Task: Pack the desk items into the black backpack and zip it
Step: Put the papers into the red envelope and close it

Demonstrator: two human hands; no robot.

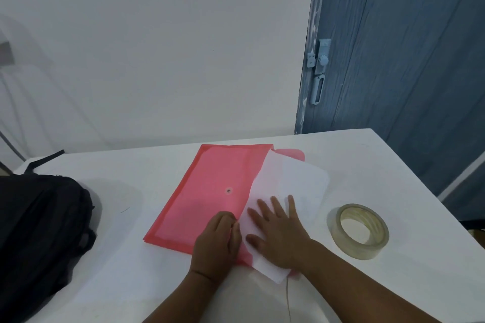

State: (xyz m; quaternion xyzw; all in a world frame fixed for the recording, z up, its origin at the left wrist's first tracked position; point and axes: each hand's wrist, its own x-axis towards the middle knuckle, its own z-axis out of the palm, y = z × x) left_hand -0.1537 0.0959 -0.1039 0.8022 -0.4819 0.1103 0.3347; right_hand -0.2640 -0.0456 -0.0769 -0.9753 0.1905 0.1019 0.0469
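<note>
Pink folder under both hands

Soft, even, cool light fills the scene; faint shadows fall on the white bench. Slight overall blur, with wide-angle bending at the edges.

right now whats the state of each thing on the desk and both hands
red folder: flat on the desk, flap open
white paper: partly in the folder mouth, mostly sticking out
tape roll: lying flat, untouched
black backpack: lying at the left edge, nothing packed yet
left hand: pinching the folder edge
right hand: flat, pressing the paper
</note>
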